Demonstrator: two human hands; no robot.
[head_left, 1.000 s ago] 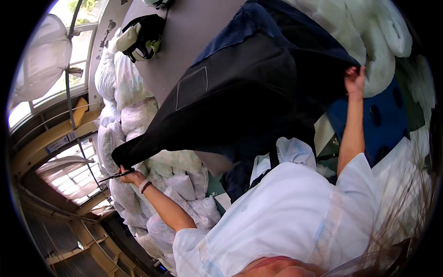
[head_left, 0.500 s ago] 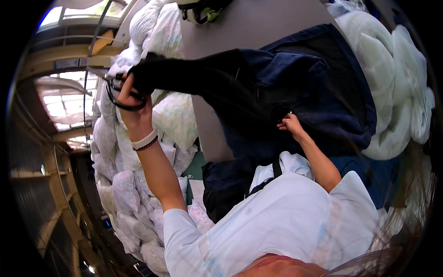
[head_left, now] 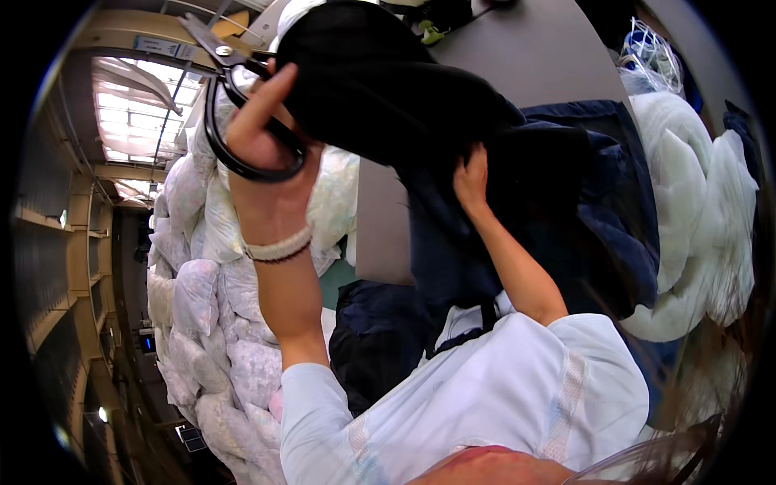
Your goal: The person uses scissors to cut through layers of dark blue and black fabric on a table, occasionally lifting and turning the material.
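Note:
My left hand (head_left: 263, 121) is raised at the upper left with black-handled scissors (head_left: 223, 53) looped over it. The blades point up and away, slightly apart. The fingers of that hand also hold up one end of a black and dark blue garment (head_left: 380, 101); most of them are hidden behind the cloth. My right hand (head_left: 471, 179) is closed on the same garment further right, pinching it near its middle. Between the two hands the cloth is stretched, and the rest spreads in folds to the right over the grey table (head_left: 517, 56).
Clear bags with pale contents (head_left: 194, 295) are piled along the left. White fluffy wadding (head_left: 683, 194) lies at the right, with a bundle of clear plastic (head_left: 651, 52) beyond it. More dark cloth (head_left: 368, 339) hangs close to my body. Wooden shelving (head_left: 81, 267) stands far left.
My left hand has come higher and closer, lifting the garment's end with the scissors. My right hand has shifted up and left along the cloth. The view has tilted slightly.

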